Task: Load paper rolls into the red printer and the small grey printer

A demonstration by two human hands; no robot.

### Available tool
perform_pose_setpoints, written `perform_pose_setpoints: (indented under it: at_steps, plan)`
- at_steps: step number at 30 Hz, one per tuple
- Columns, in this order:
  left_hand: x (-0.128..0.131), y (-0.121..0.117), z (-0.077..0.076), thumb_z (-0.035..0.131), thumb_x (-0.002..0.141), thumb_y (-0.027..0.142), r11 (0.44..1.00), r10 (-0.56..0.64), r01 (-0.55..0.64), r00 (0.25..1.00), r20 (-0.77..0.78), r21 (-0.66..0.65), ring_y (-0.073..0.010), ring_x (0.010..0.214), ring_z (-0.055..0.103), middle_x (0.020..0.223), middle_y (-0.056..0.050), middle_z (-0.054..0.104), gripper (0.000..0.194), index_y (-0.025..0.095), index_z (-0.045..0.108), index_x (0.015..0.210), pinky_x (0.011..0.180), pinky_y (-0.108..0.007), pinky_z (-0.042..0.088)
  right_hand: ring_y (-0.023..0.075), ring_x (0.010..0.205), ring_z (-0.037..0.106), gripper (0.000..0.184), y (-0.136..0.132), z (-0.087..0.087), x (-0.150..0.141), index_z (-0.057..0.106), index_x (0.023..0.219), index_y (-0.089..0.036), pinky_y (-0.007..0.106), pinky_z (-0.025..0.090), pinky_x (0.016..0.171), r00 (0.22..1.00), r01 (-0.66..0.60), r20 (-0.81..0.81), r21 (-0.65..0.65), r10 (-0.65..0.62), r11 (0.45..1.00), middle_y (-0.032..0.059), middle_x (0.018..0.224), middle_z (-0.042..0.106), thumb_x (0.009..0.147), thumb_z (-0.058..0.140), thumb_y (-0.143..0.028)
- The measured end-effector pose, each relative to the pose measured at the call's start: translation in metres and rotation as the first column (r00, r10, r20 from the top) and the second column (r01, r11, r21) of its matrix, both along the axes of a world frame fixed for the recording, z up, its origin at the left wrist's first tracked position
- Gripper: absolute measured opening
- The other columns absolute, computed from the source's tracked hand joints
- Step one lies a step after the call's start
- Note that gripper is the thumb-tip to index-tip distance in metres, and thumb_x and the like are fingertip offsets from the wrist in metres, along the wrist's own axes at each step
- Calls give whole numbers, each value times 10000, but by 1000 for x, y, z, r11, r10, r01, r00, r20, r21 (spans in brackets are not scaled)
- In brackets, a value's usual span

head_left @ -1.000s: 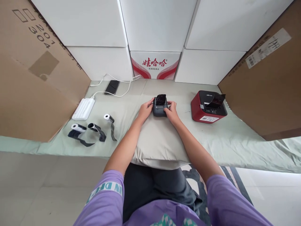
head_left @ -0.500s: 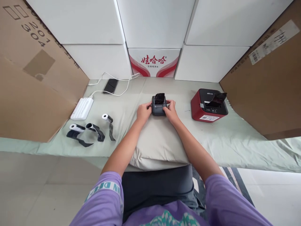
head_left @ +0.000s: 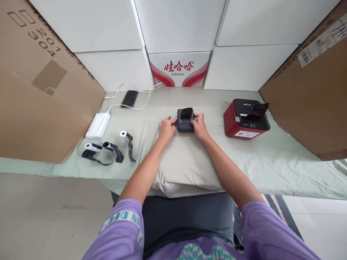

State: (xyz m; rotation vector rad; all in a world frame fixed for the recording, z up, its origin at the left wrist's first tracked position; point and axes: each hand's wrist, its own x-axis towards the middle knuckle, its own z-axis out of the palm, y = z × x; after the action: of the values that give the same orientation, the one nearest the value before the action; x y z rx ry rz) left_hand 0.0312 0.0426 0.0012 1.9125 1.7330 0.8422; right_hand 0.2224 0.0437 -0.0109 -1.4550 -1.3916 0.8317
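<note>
A small dark grey portable printer [head_left: 185, 125] lies on the cloth, with a glossy black strip [head_left: 186, 113] coming out of its top. My right hand [head_left: 200, 127] grips its right side, the thumb on the front corner and the fingers round the side. At its left edge, my left hand [head_left: 167, 130] has its fingers partly apart, one fingertip at the printer's side. Away to the right stands a red and black desktop printer [head_left: 244, 124], also with a dark strip sticking out of its top.
Several partly unwound black-and-white rolls [head_left: 113, 148] lie on the left. Behind them are a white power bank [head_left: 98, 125] with a white cable [head_left: 141, 109] and a black phone [head_left: 129, 98]. Cardboard boxes [head_left: 35, 119] flank both sides; white boxes [head_left: 179, 29] stand behind.
The view has shifted slightly. My left fingers have loosened a little from the printer's side, while my right hand keeps its grip. The black strip looks lower and more bent.
</note>
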Motion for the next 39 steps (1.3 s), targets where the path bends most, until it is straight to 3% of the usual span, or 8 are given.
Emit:
perform_pose_setpoints:
  at_steps: [11,14,19,23,27,32,35,39]
  plan:
    - [4,0,-3,557,873,1,998,47,-49,998,46,31,-278,1407,639,1236,-72,818,534,280,823,1243,1258,-483,382,227,1082,570,259,0,-3,0,487,1065,-264,470,472,1125,999,50,-2,57,-50,997,63,1185,568,859,533,-415]
    - [4,2,-3,575,908,53,994,82,-90,990,116,62,-276,1342,678,1257,-60,811,467,290,833,1216,1217,-463,430,224,1046,583,259,-6,1,-2,590,1066,-243,444,502,1091,993,117,6,143,-119,983,84,1184,567,900,524,-430]
    - [4,4,-3,569,918,73,993,90,-104,976,198,64,-284,1288,703,1265,-73,807,438,262,837,1207,1179,-459,477,233,1098,600,429,-15,9,-2,757,1062,-183,421,487,1109,983,185,-43,254,-180,949,88,1084,549,954,450,-463]
    - [4,5,-2,569,917,76,992,96,-111,973,212,59,-267,1271,713,1241,-55,817,431,276,843,1183,1174,-445,485,208,1038,601,514,-11,11,5,792,1137,-185,386,519,1028,986,149,-99,187,-133,971,71,1087,573,949,447,-516]
    - [5,6,0,571,922,88,991,113,-124,974,197,42,-255,1249,721,1219,-43,825,415,282,843,1169,1164,-439,489,190,959,597,583,4,16,12,771,1287,-245,338,535,861,981,66,-189,75,-51,995,54,1145,694,966,377,-530]
    - [5,5,5,556,937,110,994,104,-108,979,173,18,-255,1261,713,1242,-35,819,421,295,834,1192,1175,-443,471,221,1084,630,612,25,31,13,736,1379,-234,373,518,941,968,13,-251,32,-4,999,64,1395,731,874,534,-513]
    - [5,4,8,538,966,152,993,115,-114,984,135,-19,-238,1292,696,1263,-8,813,416,322,825,1214,1218,-428,421,238,1178,654,591,34,36,12,770,1319,-175,397,490,1067,970,-7,-244,63,22,998,96,1366,756,817,608,-442]
    - [4,2,10,531,982,183,993,117,-114,987,106,-37,-210,1292,693,1276,13,809,410,329,814,1239,1206,-364,419,251,1163,686,356,46,39,17,846,1016,-161,405,471,1116,993,-88,-76,88,95,992,111,1172,802,791,617,-315]
